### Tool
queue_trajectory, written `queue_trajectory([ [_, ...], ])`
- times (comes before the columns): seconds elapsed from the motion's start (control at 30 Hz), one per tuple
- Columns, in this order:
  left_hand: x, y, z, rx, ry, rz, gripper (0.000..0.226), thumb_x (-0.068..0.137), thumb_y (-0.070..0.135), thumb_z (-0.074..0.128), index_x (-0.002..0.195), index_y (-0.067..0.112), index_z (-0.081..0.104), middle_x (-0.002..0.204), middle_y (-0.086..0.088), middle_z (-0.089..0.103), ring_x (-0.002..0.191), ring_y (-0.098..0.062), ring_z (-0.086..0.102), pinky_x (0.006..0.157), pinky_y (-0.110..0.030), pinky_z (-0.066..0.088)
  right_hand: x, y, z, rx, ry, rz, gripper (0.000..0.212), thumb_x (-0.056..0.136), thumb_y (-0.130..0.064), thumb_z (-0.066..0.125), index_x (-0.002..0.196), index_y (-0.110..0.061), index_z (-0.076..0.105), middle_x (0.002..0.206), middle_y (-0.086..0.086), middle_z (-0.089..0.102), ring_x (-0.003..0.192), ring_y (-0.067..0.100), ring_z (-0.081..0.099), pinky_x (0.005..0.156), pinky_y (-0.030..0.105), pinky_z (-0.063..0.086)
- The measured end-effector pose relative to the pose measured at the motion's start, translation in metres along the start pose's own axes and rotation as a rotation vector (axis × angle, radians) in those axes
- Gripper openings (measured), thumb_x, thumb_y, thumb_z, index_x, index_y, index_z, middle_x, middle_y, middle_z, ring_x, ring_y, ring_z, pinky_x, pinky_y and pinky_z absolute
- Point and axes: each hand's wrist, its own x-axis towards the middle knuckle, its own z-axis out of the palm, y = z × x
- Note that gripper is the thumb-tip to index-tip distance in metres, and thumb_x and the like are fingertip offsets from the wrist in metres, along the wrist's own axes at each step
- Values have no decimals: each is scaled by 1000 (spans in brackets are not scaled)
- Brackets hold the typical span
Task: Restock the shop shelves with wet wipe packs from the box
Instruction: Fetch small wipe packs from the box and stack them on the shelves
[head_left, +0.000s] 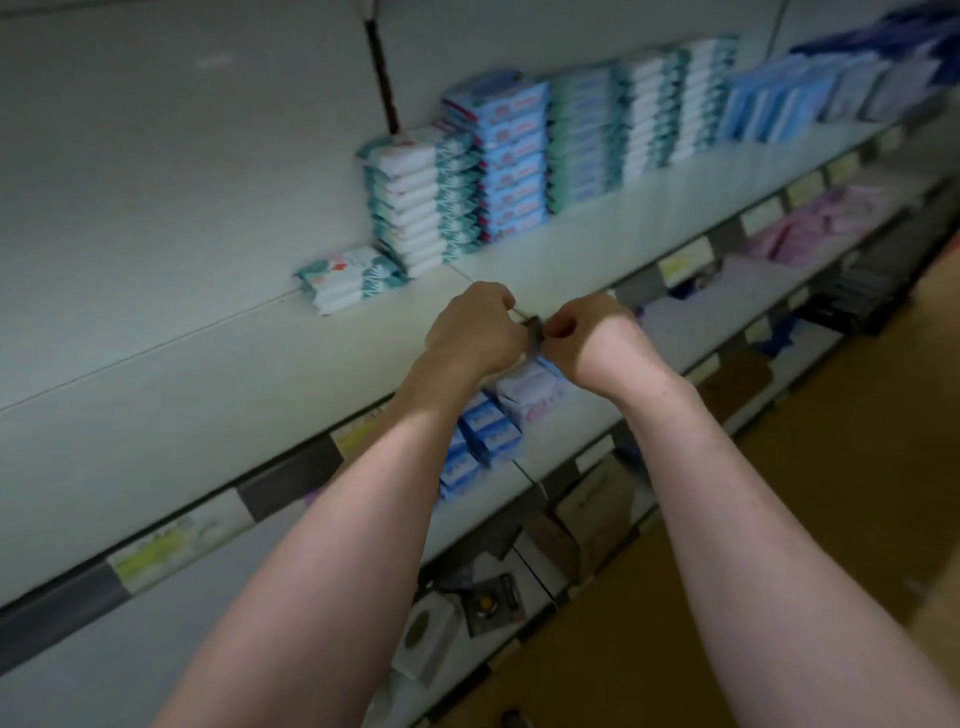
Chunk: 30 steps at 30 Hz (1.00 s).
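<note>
As left hand pinches strip, packs — beyond

Shelf pale grey-white, its rail dark grey with yellowish labels. Blue stack carries red-white marks. Left of it, white packs with teal leafy ends; right, mint packs; below, a grey thing; lower right, pink packs. Floor ochre.

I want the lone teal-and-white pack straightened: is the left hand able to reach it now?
Probably, but not freely: the path over the shelf to the lone pack looks open, yet the left hand and right hand both pinch a small dark item.
</note>
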Motion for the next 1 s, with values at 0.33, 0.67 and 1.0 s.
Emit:
queue_trajectory([
  [0.33, -102, 80, 107, -32, -232, 38, 38, 88, 19, 59, 126, 22, 59, 131, -7, 58, 115, -26, 58, 97, -40, 48, -128, 119, -44, 69, 83, 305, 20, 91, -22, 59, 108, -21, 70, 115, 7, 66, 107, 26, 60, 89, 34, 49],
  [0.67, -171, 116, 187, 16, -487, 241, 41, 94, 19, 60, 134, 18, 52, 128, -4, 59, 112, -19, 57, 84, -30, 45, -213, 197, -40, 116, 187, 621, 17, 92, -24, 61, 107, -20, 69, 107, 2, 66, 85, 16, 53, 69, 26, 40],
  [1.0, -218, 103, 224, 76, -712, 363, 46, 94, 17, 60, 138, 21, 49, 135, -2, 54, 118, -19, 54, 77, -27, 42, -277, 226, 1, 191, 281, 892, 14, 91, -22, 61, 101, -19, 70, 98, 3, 66, 84, 18, 56, 63, 22, 36],
])
